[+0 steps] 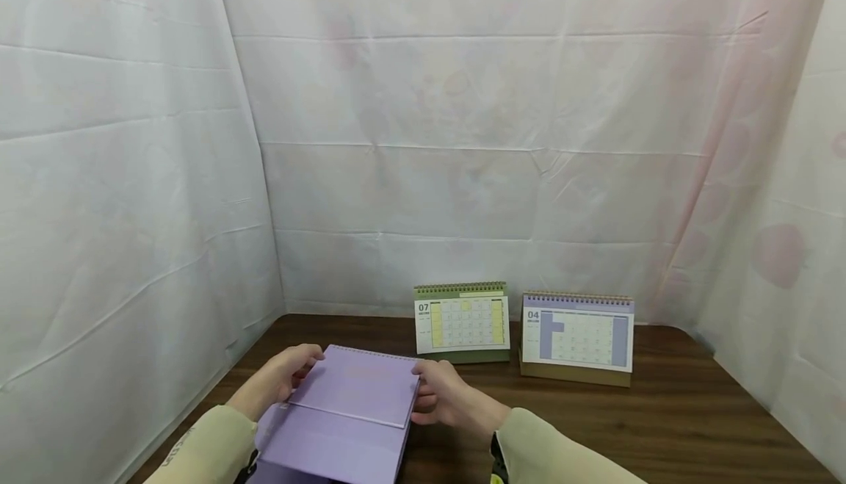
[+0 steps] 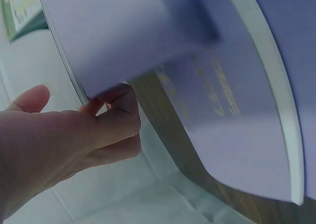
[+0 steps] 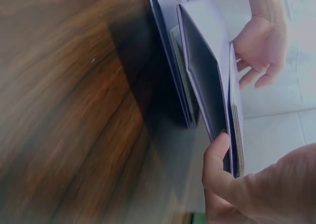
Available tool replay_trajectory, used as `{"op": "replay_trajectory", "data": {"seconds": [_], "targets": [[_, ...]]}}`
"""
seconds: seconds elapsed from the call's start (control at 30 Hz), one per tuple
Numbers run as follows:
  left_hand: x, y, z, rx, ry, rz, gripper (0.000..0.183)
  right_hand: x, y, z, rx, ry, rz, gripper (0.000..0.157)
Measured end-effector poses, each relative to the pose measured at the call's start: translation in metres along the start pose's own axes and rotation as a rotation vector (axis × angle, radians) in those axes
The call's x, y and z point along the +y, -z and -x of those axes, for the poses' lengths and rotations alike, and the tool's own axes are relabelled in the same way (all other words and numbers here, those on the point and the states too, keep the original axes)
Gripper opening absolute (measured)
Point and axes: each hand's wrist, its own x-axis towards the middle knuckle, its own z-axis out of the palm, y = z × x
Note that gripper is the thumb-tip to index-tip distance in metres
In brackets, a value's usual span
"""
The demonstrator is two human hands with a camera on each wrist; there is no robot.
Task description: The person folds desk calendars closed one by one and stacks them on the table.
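Observation:
A purple spiral-bound desk calendar [image 1: 370,377] is tilted above the table between both hands. My left hand [image 1: 280,377] holds its left edge; in the left wrist view the fingers [image 2: 116,108] curl at the calendar's corner. On the opposite side, my right hand [image 1: 446,392] pinches the edge, and the right wrist view has its fingers [image 3: 217,159] bent around the pages and the folding stand. That stand [image 3: 210,36] gapes apart. Beneath lies another purple item [image 2: 237,150] with gold lettering and a pale band; only part of it shows.
Farther back stand a green calendar [image 1: 463,326] marked 07 and a lilac calendar [image 1: 578,337] marked 04, side by side. Pale fabric [image 1: 410,102] hangs behind and along both sides of the dark wooden table [image 1: 661,425].

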Motion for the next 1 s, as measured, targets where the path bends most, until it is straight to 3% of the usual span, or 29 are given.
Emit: {"op": "replay_trajectory", "data": {"seconds": [0.6,0.73,1.0], "targets": [[-0.024,0.056,-0.016,0.034,0.033,-0.095,0.038,0.008,-0.05,-0.005,-0.123,-0.013,-0.048,0.058],[-0.028,0.062,-0.02,0.046,0.035,-0.105,0.041,0.01,-0.055,-0.008,-0.15,-0.026,-0.056,0.056],[-0.04,0.067,-0.016,0.089,0.041,-0.1,0.026,0.018,-0.064,-0.009,-0.198,-0.056,-0.089,0.057]]}}
